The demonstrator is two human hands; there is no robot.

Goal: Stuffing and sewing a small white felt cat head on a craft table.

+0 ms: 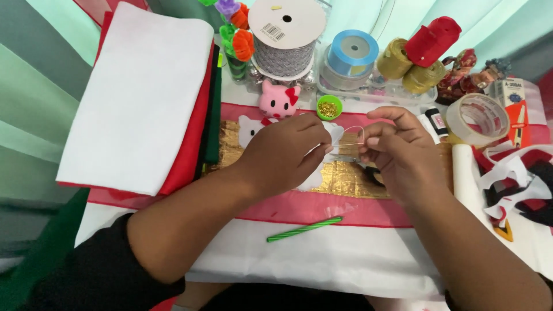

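Both hands meet over the middle of the tabletop, above a gold sheet (345, 178) with white cut-out shapes on it. The left hand (288, 152) is curled nearly shut, fingertips pinched on one end of a thin loop of thread (354, 133); the right hand (397, 152) is likewise pinched shut on the other end, so the loop arches between them. Along the far edge crowd a pink plush cat (278, 99), a small green cup (329, 107), and ribbon spools (352, 53). A stack of felt (138, 92) fills the far left corner, and a tape roll (477, 119) sits near the right edge. Toward the near edge only a green striped stick (304, 229) lies on the white cloth (322, 259), leaving room there.
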